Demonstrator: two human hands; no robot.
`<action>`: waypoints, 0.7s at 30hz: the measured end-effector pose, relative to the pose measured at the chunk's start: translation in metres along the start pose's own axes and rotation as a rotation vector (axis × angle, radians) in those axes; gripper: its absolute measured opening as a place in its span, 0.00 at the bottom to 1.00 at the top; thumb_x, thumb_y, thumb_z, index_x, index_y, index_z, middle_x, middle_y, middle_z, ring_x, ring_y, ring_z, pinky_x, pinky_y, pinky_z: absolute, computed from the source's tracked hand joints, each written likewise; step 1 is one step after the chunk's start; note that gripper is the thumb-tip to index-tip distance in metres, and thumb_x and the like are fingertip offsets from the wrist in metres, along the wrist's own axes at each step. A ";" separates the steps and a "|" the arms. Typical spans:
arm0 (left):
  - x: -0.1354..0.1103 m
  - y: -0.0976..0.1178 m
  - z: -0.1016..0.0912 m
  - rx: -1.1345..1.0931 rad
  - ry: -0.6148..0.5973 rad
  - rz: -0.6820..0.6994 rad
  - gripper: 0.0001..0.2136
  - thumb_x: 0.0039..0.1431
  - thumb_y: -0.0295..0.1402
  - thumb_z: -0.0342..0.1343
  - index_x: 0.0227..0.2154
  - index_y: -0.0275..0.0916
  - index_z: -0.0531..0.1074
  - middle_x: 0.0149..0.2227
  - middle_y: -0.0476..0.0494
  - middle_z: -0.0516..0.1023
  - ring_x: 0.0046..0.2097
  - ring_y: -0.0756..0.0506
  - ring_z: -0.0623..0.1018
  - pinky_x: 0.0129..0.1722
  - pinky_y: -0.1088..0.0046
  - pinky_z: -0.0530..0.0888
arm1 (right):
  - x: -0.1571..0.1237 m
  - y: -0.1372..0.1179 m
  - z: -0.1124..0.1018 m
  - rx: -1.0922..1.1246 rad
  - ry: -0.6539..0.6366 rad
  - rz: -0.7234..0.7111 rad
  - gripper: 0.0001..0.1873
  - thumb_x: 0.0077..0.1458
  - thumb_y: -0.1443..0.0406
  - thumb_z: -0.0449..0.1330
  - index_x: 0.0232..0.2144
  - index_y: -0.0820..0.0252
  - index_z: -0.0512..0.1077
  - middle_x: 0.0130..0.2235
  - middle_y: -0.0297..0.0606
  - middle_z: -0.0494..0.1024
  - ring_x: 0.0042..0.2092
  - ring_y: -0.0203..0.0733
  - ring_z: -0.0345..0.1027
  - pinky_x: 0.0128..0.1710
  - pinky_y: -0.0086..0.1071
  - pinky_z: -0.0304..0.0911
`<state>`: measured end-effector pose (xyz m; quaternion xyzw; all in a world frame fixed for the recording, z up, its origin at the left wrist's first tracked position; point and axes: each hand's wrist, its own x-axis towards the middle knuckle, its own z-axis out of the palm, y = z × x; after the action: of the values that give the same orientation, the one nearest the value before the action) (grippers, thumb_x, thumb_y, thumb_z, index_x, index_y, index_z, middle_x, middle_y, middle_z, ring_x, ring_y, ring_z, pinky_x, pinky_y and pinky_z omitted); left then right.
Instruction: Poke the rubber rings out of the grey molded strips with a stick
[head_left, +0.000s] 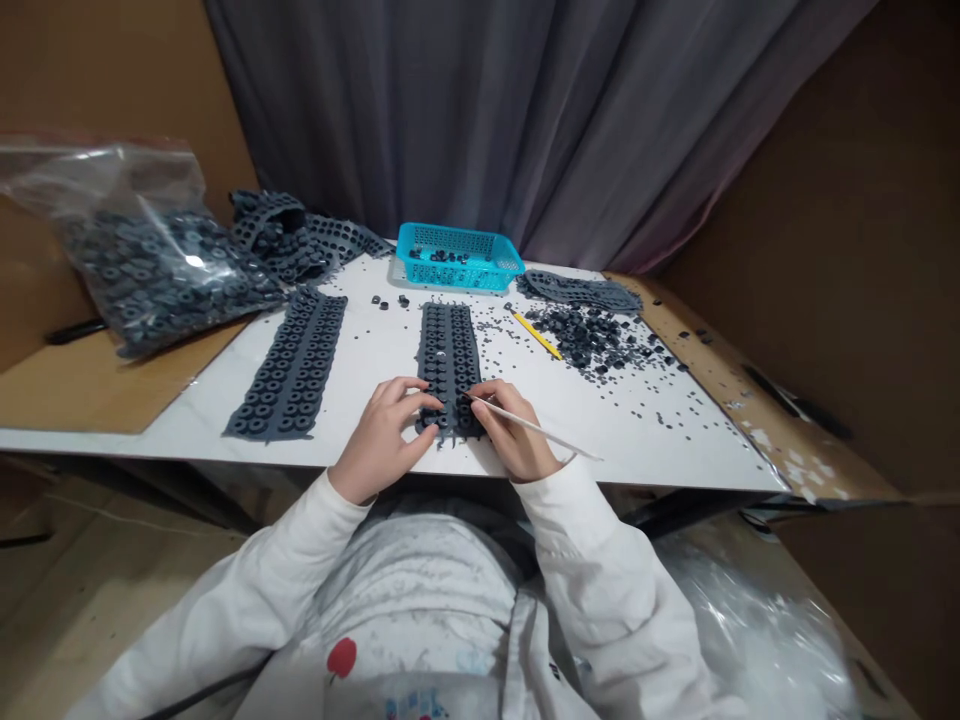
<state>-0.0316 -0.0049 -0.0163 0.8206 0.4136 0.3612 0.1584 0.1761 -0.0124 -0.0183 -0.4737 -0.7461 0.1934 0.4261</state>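
A dark grey moulded rubber sheet [448,350] with rows of round, ring-like parts lies in front of me on the white table. My left hand [386,430] rests at its near left edge, fingers apart and fingertips touching the sheet. In my right hand [514,425] is a thin white stick [547,435], pinched between thumb and fingers. Its tip is at the sheet's near right part, and the tail points toward the right. What the tip touches is too small to make out.
A second rubber sheet [289,365] lies to the left, beside a clear bag [165,270] of small ring parts. Behind are heaped sheets [281,240] and a blue basket [459,262]. To the right lie a yellow pen-like tool [536,335], black scraps [592,340] and another sheet [581,290].
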 end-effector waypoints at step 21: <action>0.005 0.001 0.005 0.097 -0.018 -0.029 0.04 0.55 0.29 0.58 0.33 0.40 0.76 0.49 0.41 0.72 0.53 0.39 0.69 0.53 0.57 0.68 | 0.000 -0.008 0.001 0.289 -0.108 -0.104 0.08 0.55 0.61 0.62 0.28 0.61 0.73 0.33 0.43 0.78 0.38 0.42 0.73 0.40 0.36 0.69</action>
<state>-0.0254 -0.0014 -0.0171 0.8243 0.4412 0.3311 0.1274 0.1711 -0.0161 -0.0129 -0.3571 -0.7559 0.3017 0.4583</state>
